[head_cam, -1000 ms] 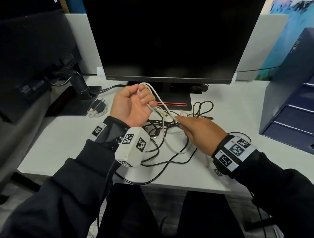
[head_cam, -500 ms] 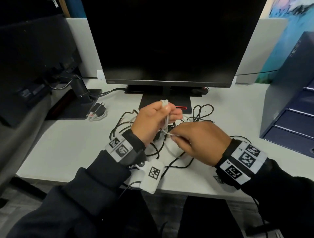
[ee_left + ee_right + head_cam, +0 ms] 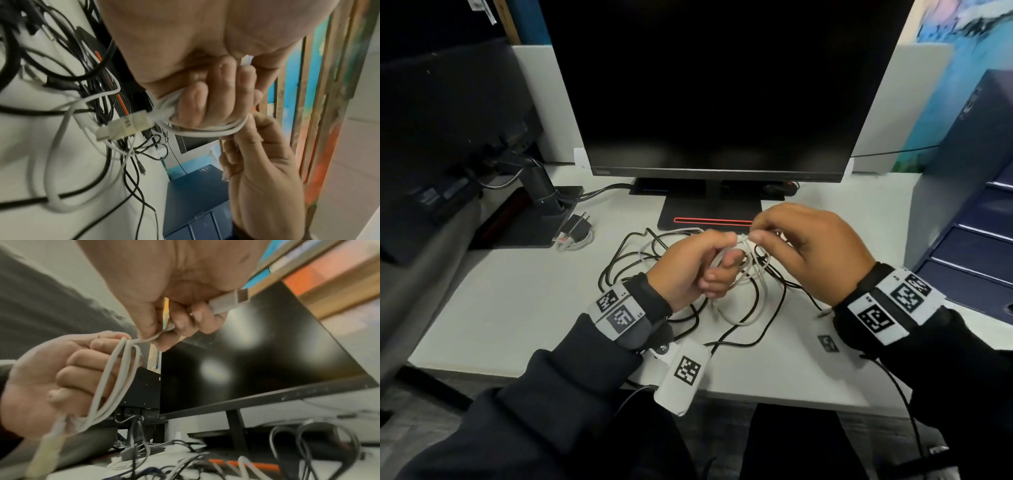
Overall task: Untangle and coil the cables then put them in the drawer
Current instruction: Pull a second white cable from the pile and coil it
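Observation:
A white cable [image 3: 743, 274] is wound in loops around the curled fingers of my left hand [image 3: 698, 267], above the desk in front of the monitor. In the left wrist view the white cable [image 3: 201, 131] wraps my fingers and a white plug [image 3: 123, 126] hangs off it. My right hand [image 3: 801, 246] pinches the same strand at the left fingertips; in the right wrist view its fingers also hold a white USB plug [image 3: 230, 302] and the white cable [image 3: 121, 369]. Tangled black cables [image 3: 640, 270] lie on the desk under both hands. A dark blue drawer unit [image 3: 972, 226] stands at the right.
A black monitor [image 3: 719, 85] on its stand [image 3: 709, 212] rises right behind my hands. A second monitor arm [image 3: 541, 192] and a black charger with a coiled white lead [image 3: 577, 233] sit at the left. The white desk [image 3: 510, 301] ends close to my body.
My left hand dropped and turned over, now gripping the white loops in a fist. My right hand rose from the tangle and moved up to the left fingertips with the strand.

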Motion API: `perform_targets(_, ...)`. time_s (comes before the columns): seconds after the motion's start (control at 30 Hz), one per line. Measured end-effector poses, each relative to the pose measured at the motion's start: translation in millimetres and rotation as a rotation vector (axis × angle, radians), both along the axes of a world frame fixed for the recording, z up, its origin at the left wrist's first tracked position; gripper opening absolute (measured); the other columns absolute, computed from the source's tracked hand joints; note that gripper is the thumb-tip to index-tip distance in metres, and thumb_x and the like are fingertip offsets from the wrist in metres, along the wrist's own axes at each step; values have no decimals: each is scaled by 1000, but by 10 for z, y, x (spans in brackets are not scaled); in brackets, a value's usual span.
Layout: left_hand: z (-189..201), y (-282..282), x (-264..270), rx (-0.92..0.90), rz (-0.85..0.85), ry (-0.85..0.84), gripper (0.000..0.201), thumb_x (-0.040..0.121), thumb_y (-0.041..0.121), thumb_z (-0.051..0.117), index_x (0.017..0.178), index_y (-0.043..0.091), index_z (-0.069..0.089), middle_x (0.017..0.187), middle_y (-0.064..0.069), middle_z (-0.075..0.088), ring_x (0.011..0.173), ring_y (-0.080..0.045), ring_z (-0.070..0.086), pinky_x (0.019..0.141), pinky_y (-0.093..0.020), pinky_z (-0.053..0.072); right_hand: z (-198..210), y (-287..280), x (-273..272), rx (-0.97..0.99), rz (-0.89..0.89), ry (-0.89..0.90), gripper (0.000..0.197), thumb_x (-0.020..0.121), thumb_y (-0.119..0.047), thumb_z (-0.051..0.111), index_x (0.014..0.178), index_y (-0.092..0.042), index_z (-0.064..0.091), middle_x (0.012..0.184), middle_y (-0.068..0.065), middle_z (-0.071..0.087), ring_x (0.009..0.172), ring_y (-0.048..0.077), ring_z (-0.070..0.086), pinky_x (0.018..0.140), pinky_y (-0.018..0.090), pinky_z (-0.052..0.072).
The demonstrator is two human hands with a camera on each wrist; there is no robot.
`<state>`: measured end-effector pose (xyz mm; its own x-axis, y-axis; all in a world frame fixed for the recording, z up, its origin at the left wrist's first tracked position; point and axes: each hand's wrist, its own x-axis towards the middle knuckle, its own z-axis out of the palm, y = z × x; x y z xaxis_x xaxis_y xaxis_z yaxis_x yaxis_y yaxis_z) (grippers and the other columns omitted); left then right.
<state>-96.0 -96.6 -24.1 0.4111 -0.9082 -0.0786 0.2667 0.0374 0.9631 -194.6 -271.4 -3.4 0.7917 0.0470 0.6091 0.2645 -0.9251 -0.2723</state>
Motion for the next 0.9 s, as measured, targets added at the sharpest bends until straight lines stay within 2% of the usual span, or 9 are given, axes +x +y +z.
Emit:
perform_targets(0.13, -13, 4, 5, -140, -3, 223, 33, 87, 30, 41, 56, 19, 41, 43, 6, 23, 39, -11, 13, 43, -26, 14, -149, 98, 34, 227, 82, 52, 14, 102, -22, 56, 102, -20, 69, 89, -8, 66, 83, 10, 61, 76, 37, 52)
perform_targets(0.23, -17, 11, 8, -226, 41, 335, 35, 85, 29, 40, 52, 19, 40, 40, 6, 19, 35, -11, 12, 42, -24, 12, -229, 224, 21, 409, 197, 130, 25, 101, -32, 53, 113, -19, 71, 93, -3, 68, 87, 14, 63, 79, 31, 51)
perform_targets(0.3, -34, 17, 9, -228, 92, 366, 37, 83, 29, 42, 48, 18, 40, 35, 7, 24, 30, -9, 17, 41, -21, 14, -265, 294, 15, 442, 202, 201, 25, 95, -40, 58, 106, -20, 69, 85, -1, 65, 78, 14, 60, 71, 29, 49)
perform_targets(0.43, -39, 6, -33, -231, 94, 355, 40, 84, 31, 47, 46, 18, 42, 33, 7, 26, 31, -11, 14, 40, -21, 21, -248, 269, 14, 350, 154, 233, 28, 92, -39, 59, 77, -16, 54, 63, -10, 46, 59, 8, 43, 57, 19, 35)
perform_targets(0.53, -2, -19, -52, -185, 115, 215, 41, 94, 30, 48, 57, 13, 50, 41, 1, 33, 38, -13, 29, 54, -29, 44, -168, 153, 16, 208, 103, 241, 31, 96, -37, 53, 73, -16, 50, 61, -12, 44, 59, 9, 44, 57, 28, 40)
perform_targets(0.63, 42, -45, -79, -94, 210, -80, 39, 104, 23, 42, 73, 4, 57, 58, -11, 50, 56, -25, 48, 64, -35, 48, -117, 33, 21, 55, 29, 245, 27, 100, -31, 54, 77, -17, 53, 66, -10, 48, 62, 9, 46, 58, 35, 42)
perform_targets(0.77, 30, -48, -50, 47, 298, -223, 26, 98, 16, 51, 78, 3, 60, 68, -13, 59, 67, -30, 65, 81, -43, 56, -79, 23, -18, -155, -23, 277, 26, 101, -34, 50, 77, -25, 45, 67, -13, 40, 60, 8, 41, 54, 21, 26)
perform_targets(0.83, 7, -38, -33, 82, 261, -314, 19, 95, 20, 58, 83, 5, 60, 69, -10, 63, 69, -30, 67, 79, -42, 54, -97, 47, -33, -215, -10, 271, 26, 101, -37, 45, 82, -23, 53, 73, -13, 47, 65, 13, 46, 56, 25, 29)
perform_targets(0.9, -4, -22, -23, 101, 230, -454, 21, 98, 24, 59, 87, 7, 58, 75, -12, 67, 67, -25, 65, 73, -40, 55, -112, 67, -23, -235, -4, 278, 36, 98, -46, 35, 90, -23, 61, 79, -11, 54, 71, 14, 52, 60, 27, 35)
